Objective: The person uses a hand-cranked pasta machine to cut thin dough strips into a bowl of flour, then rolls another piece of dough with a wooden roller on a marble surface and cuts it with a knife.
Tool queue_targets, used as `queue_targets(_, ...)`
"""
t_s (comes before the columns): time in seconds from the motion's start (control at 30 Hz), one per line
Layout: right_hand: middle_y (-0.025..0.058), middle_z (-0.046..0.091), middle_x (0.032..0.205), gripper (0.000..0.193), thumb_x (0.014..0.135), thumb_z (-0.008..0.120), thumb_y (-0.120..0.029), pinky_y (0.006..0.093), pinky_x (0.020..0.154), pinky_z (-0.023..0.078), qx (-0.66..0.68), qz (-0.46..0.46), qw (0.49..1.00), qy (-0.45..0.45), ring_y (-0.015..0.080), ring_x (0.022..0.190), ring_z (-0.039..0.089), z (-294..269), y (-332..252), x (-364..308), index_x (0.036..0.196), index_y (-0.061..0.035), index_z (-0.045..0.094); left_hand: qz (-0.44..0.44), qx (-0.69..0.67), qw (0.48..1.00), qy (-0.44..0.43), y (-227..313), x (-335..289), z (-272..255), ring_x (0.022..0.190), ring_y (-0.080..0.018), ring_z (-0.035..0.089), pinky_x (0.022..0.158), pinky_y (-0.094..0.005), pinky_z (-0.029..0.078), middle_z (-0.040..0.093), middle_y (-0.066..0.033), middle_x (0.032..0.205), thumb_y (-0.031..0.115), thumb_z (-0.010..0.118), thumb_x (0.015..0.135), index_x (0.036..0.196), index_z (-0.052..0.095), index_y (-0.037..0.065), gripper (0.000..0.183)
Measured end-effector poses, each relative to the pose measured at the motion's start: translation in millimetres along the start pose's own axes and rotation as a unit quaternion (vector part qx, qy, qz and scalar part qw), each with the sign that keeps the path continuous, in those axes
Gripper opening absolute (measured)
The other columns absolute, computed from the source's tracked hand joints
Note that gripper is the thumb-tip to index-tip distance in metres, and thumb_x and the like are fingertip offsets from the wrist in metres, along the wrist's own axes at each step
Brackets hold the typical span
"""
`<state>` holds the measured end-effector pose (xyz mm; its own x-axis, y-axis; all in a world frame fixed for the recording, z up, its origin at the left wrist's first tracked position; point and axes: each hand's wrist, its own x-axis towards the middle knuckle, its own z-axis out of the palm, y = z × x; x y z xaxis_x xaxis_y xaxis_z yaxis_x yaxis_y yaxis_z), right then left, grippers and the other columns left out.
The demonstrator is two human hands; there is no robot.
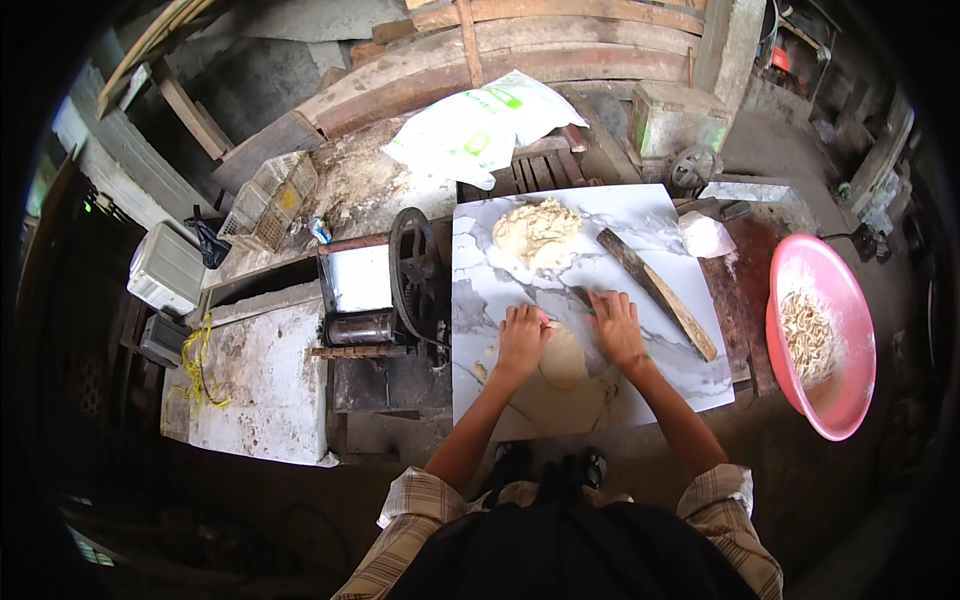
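Note:
A flat, rounded piece of dough (563, 360) lies on a white marble-patterned board (480, 385) in front of me. My left hand (522, 338) is at its upper left edge, fingers curled and thumb against the dough. To the right, my right hand (618, 325) is closed, with bent fingers, just clear of the dough. A small dark thing (582, 294) shows at its fingertips, too unclear to name. Beyond both hands sits a lumpy mound of dough (538, 236). A long wooden stick (660, 296) lies slantwise on the board, right of my right hand.
Left of the board stands a roller machine (362, 285) with a large handwheel (410, 272). At the right, a pink basin (857, 330) holds floury noodle-like strands (805, 335). White sacks (480, 125) lie behind the board. A plastic basket (268, 205) is at the far left.

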<state>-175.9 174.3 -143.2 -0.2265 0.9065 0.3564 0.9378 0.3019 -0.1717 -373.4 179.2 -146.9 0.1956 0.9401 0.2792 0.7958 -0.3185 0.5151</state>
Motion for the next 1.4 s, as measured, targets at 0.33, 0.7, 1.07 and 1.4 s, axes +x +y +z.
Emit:
queue_targets(0.33,0.0002,0.064,0.084,0.019,0.077,0.071,-0.018,0.0406,0.079,0.035,0.329,0.065,0.941,0.048,0.0206,0.088,0.053,5,-31,39,0.093,-0.0117,0.064,0.058,-0.335,0.94,-0.003,-8,50,-26,0.068,-0.0187,0.064,0.061,-0.0295,0.051,0.064,-0.0092,0.076,0.0,0.069,0.074,0.086,0.054,0.002,0.019)
queue_targets(0.7,0.0126,0.041,0.115,0.07,0.054,0.086,-0.046,0.0506,0.091,0.03,0.265,0.353,0.897,0.019,0.0321,0.114,0.035,50,-10,139,0.103,-0.0153,0.046,-0.11,-0.304,0.939,0.114,-70,142,26,0.075,-0.0137,0.046,0.067,-0.0269,0.045,0.048,-0.0059,0.087,0.027,0.087,0.062,0.09,0.054,0.003,0.049)
queue_targets(1.07,0.0117,0.046,0.113,0.056,0.076,0.072,-0.028,0.046,0.088,0.035,0.068,0.199,0.974,0.086,0.0318,0.108,0.041,12,-7,29,0.124,-0.012,0.047,0.021,-0.286,0.954,0.093,-54,86,2,0.078,-0.0193,0.05,0.071,-0.0316,0.044,0.052,-0.0058,0.09,0.014,0.078,0.07,0.091,0.053,0.007,0.033)
queue_targets(1.4,0.0153,0.054,0.104,0.038,0.081,0.064,-0.017,0.0466,0.082,0.043,0.047,0.227,0.973,-0.015,0.0343,0.099,0.054,-11,-10,-26,0.114,-0.0073,0.048,0.16,-0.365,0.895,-0.2,-20,13,-12,0.104,-0.0224,0.058,0.087,-0.0349,0.047,0.06,-0.0085,0.107,0.002,0.064,0.081,0.111,0.048,0.005,0.034)
